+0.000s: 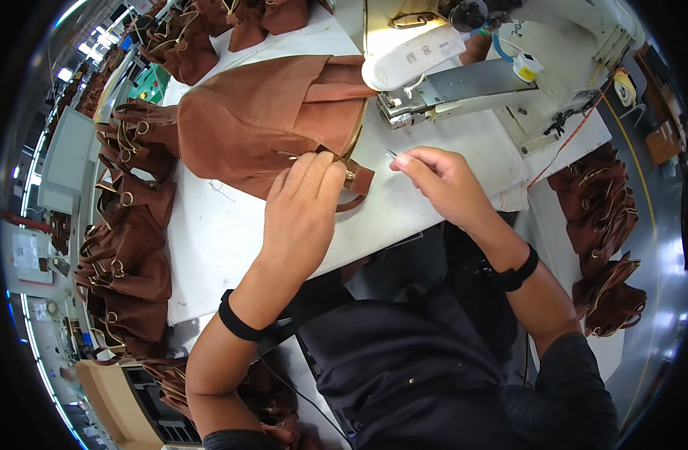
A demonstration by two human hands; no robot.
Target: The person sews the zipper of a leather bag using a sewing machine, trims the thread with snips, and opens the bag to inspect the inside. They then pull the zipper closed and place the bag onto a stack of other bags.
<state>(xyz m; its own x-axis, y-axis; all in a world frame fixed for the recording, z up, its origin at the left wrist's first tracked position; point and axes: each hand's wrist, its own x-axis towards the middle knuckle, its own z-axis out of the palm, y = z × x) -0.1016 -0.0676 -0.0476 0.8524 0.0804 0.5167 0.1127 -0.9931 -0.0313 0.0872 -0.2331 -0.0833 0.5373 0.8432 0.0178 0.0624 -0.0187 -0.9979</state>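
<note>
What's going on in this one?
A person has their left hand on a brown bag, beside its zipper. Their right hand, clear of the bag, pinches a small metal tool, its exact kind too small to tell. The bag lies on a white table by a sewing machine, with more brown bags piled to the left.

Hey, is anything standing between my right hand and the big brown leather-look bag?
Nothing visible blocks it: between your right hand and the big brown leather-look bag, only the slim metal tool you hold and white tabletop show. The pale metal sewing machine sits farther up, off that line.
</note>
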